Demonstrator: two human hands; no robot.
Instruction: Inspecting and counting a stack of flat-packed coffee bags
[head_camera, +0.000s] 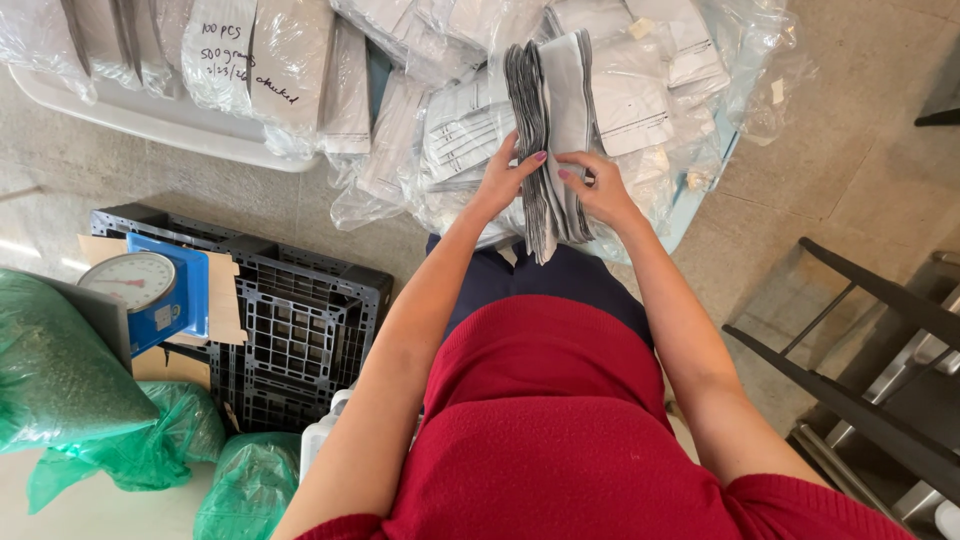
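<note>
A thick stack of flat grey pouches (556, 110) stands on edge in front of me, fanned at the top. My left hand (503, 183) grips the stack's left side, thumb against the sheets. My right hand (601, 189) holds the right side, fingers pressed between the sheets near the lower part. Both forearms reach forward over my red top and dark trousers. The stack rests against a heap of clear plastic bags (455, 130) filled with more pouches.
A white tray (150, 118) of bagged pouches lies at top left. A black plastic crate (300, 320) carries a blue dial scale (150, 285) on cardboard. Green bags (70, 370) sit at lower left. A dark metal rack (860, 370) stands at right.
</note>
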